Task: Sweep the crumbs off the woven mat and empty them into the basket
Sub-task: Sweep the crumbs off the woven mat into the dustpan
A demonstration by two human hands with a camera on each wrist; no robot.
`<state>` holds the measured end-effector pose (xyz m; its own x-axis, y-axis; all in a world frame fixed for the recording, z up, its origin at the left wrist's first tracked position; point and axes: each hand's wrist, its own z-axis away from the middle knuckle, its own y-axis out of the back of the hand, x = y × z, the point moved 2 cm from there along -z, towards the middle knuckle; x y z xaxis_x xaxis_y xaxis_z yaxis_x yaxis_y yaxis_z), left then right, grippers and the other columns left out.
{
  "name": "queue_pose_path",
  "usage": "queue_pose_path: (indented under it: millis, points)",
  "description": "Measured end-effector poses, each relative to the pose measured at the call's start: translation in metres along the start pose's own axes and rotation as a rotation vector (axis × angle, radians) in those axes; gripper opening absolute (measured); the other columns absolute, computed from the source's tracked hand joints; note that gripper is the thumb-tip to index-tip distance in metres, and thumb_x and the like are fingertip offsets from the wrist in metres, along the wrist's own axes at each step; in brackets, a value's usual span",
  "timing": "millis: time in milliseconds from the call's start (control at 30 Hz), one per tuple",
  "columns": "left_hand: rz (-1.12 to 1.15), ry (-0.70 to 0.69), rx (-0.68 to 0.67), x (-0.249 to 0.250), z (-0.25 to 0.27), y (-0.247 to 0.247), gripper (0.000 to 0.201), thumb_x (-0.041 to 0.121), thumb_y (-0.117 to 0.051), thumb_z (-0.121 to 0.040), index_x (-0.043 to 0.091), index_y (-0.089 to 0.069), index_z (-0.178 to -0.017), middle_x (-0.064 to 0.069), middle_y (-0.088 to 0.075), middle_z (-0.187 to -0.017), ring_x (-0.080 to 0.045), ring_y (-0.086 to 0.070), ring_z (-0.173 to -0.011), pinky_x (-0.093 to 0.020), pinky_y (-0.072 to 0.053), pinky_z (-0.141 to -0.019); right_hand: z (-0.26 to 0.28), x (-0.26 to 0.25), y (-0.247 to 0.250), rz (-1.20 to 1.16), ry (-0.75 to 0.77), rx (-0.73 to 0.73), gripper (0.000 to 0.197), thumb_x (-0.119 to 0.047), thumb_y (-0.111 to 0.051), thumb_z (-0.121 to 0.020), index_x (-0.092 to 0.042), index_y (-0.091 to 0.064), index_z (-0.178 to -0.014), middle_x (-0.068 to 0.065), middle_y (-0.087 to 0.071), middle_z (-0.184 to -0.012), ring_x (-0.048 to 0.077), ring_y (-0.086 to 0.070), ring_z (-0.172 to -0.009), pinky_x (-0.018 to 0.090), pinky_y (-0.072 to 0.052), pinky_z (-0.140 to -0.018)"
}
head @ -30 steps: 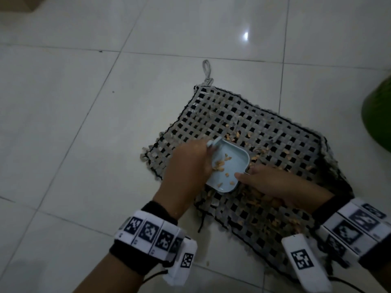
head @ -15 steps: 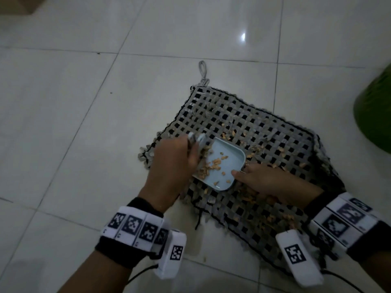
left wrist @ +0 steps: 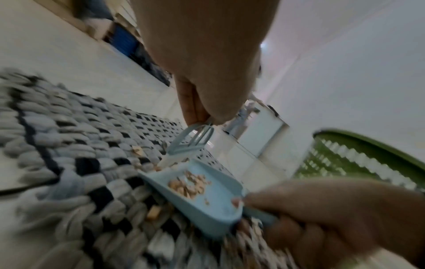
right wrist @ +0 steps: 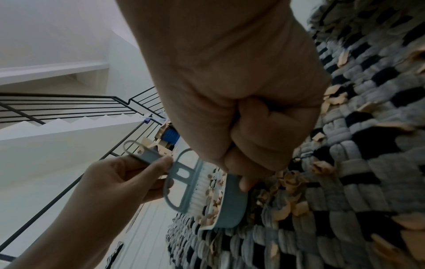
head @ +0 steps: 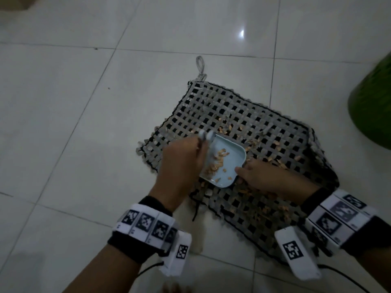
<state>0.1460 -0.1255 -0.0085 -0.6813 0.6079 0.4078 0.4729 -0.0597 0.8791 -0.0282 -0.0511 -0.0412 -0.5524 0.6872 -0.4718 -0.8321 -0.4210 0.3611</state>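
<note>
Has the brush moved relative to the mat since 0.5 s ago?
Yes. The brush in the left hand has swept right across the woven mat, up to the open edge of the dustpan.

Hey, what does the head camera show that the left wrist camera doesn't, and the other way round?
Only the head view shows the whole woven mat, its hanging loop and both wrist bands. Only the left wrist view shows the green basket with its slatted wall and rim. Both show the left hand holding the brush, the right hand gripping the dustpan, and crumbs in it.

Basket (head: 374,102) cropped (right edge)
</note>
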Motion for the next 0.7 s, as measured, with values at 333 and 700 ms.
queue_pose_path:
  millis: [333,700]
  points:
    - [-0.119,0.109,0.023,-0.054,-0.028,0.008,0.031,0.024,-0.057,-0.1,0.009,-0.058,-0.073,-0.008,-0.062,-0.061,-0.024,-0.055,-0.052,-0.029,-0.033,-0.05,0.004,-0.004,0.006,0.057,-0.027,-0.044,0.048,-0.032,-0.037,-0.104,-0.017,-0.035,-0.058,0.002,-0.026,-0.051,0.014,-0.018,-0.04,0.024,-0.026,-0.046]
    - [-0.102,0.13,0.001,-0.055,-0.034,-0.001,0.031,0.029,-0.057,-0.1,0.008,-0.064,-0.078,-0.005,-0.064,-0.066,-0.017,-0.051,-0.054,-0.03,-0.036,-0.053,0.005,-0.002,0.005,0.083,-0.03,-0.028,0.049,-0.032,-0.037,-0.103,-0.017,-0.036,-0.057,0.002,-0.026,-0.05,0.015,-0.019,-0.041,0.025,-0.026,-0.048]
